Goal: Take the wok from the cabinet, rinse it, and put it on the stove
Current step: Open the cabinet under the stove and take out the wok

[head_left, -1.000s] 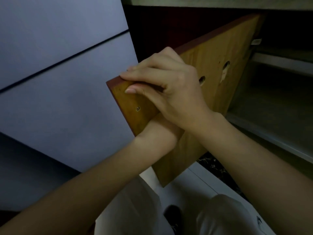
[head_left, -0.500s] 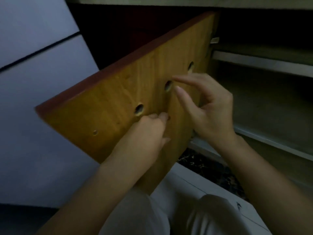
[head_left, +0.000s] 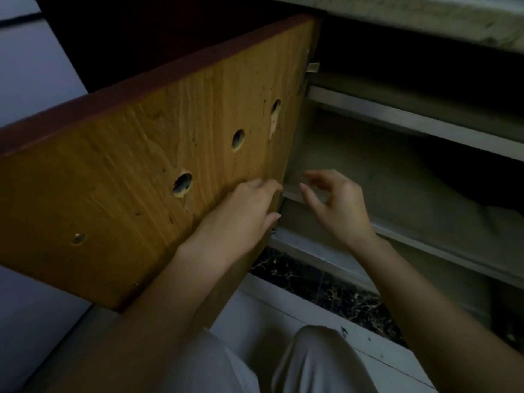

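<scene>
The wooden cabinet door point(head_left: 136, 177) stands swung open to the left, its inner face with several round holes turned to me. My left hand point(head_left: 243, 205) rests against the door's inner face near its hinge edge, fingers loosely bent and holding nothing. My right hand point(head_left: 337, 202) hovers in front of the cabinet's lower shelf point(head_left: 377, 177), fingers spread and empty. A dark rounded shape point(head_left: 476, 180) lies deep at the shelf's right; I cannot tell if it is the wok.
A countertop edge point(head_left: 425, 12) runs above the cabinet. A pale upper shelf rail point(head_left: 411, 120) crosses the opening. Dark marbled plinth point(head_left: 326, 290) and white floor lie below, with my knees point(head_left: 317, 361) in light trousers at the bottom.
Both hands have left the door's top edge and dropped lower. The door has swung wider open, and my right hand has moved down to the shelf opening.
</scene>
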The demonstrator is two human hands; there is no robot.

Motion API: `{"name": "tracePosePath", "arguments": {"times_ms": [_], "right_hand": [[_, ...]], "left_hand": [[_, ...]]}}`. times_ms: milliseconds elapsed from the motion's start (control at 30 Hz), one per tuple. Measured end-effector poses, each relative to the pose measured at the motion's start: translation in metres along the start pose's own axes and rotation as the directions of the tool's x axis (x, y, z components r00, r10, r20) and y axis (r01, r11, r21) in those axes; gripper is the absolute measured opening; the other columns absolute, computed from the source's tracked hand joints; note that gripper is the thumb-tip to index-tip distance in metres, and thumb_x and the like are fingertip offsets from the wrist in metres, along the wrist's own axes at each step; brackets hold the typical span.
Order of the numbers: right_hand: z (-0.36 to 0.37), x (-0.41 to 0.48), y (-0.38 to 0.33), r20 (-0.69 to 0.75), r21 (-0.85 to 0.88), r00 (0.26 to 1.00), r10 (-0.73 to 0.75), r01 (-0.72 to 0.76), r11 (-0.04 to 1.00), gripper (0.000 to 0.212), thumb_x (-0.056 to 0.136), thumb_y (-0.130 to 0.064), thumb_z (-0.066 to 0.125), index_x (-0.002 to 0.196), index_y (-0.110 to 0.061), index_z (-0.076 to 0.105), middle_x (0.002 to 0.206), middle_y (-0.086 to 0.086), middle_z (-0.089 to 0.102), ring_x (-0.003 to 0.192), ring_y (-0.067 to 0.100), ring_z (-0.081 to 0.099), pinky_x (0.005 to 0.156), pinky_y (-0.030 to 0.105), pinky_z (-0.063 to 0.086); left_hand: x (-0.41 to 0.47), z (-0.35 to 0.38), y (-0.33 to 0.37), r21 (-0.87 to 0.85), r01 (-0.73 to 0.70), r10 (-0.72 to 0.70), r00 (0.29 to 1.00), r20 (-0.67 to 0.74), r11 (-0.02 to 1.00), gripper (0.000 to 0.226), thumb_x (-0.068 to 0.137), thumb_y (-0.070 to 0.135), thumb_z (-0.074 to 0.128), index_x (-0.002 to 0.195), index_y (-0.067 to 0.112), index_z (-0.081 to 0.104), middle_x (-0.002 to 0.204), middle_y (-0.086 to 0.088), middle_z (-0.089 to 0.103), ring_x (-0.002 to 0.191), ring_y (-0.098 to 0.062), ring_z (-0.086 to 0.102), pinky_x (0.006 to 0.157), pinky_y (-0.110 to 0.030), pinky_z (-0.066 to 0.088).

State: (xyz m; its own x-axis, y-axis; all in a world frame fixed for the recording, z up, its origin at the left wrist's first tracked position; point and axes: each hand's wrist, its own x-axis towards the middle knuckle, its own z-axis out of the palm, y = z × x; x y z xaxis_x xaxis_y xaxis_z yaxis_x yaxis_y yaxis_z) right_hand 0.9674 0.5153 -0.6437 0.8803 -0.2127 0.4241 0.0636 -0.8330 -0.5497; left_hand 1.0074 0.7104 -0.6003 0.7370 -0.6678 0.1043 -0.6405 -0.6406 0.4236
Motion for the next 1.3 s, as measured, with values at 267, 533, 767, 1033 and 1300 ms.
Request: {"name": "tracePosePath", "arguments": {"times_ms": [267, 533, 767, 1033, 1300], "right_hand": [[-0.038, -0.007, 0.048, -0.054, -0.093, 0.99, 0.132, -0.136, 0.986, 0.03, 0.096, -0.032, 0.062, 0.12, -0.015, 0.068, 0.113, -0.001, 0.069, 0.102, 0.006, 0.064, 0.088, 0.026, 0.056], [-0.109, -0.04, 0.13, -0.18, -0.233, 0.914, 0.364, -0.399, 0.887, 0.03, 0.097, -0.032, 0.06, 0.12, -0.015, 0.068, 0.112, -0.001, 0.071, 0.099, 0.007, 0.065, 0.089, 0.029, 0.057], [-0.148, -0.064, 0.167, -0.226, -0.279, 0.845, 0.485, -0.533, 0.799, 0.03, 0.098, -0.029, 0.059, 0.121, -0.01, 0.067, 0.114, 0.004, 0.071, 0.1, 0.011, 0.066, 0.089, 0.029, 0.056], [-0.203, -0.09, 0.19, -0.337, -0.341, 0.763, 0.552, -0.645, 0.684, 0.031, 0.098, -0.026, 0.058, 0.123, -0.009, 0.065, 0.118, 0.006, 0.069, 0.106, 0.017, 0.066, 0.093, 0.033, 0.056], [-0.242, -0.089, 0.24, -0.397, -0.486, 0.62, 0.676, -0.767, 0.419, 0.049, 0.097, -0.039, 0.051, 0.139, -0.014, 0.048, 0.129, 0.012, 0.054, 0.11, 0.027, 0.058, 0.09, 0.041, 0.055]], "left_hand": [[0.05, 0.03, 0.008, -0.025, -0.038, 0.039, 0.999, 0.026, 0.999, 0.046, 0.094, 0.027, 0.067, 0.137, 0.019, 0.053, 0.13, -0.003, 0.06, 0.114, -0.016, 0.059, 0.096, -0.028, 0.049], [0.118, 0.069, 0.038, 0.022, -0.046, 0.042, 0.988, 0.15, 0.999, 0.04, 0.093, 0.039, 0.066, 0.131, 0.027, 0.059, 0.123, 0.0, 0.065, 0.107, -0.02, 0.063, 0.09, -0.041, 0.056], [0.186, 0.13, 0.129, -0.039, -0.353, 0.348, 0.888, 0.302, 0.935, 0.035, 0.098, 0.038, 0.058, 0.127, 0.019, 0.062, 0.115, -0.004, 0.067, 0.103, -0.024, 0.065, 0.089, -0.045, 0.055], [0.209, 0.146, 0.187, -0.057, -0.541, 0.525, 0.778, 0.347, 0.839, 0.028, 0.1, 0.034, 0.055, 0.121, 0.017, 0.061, 0.106, -0.005, 0.064, 0.093, -0.022, 0.064, 0.081, -0.043, 0.056], [0.203, 0.162, 0.232, -0.081, -0.607, 0.586, 0.712, 0.388, 0.791, 0.036, 0.101, 0.03, 0.054, 0.134, 0.015, 0.056, 0.117, -0.01, 0.064, 0.104, -0.026, 0.063, 0.087, -0.045, 0.055]]}}
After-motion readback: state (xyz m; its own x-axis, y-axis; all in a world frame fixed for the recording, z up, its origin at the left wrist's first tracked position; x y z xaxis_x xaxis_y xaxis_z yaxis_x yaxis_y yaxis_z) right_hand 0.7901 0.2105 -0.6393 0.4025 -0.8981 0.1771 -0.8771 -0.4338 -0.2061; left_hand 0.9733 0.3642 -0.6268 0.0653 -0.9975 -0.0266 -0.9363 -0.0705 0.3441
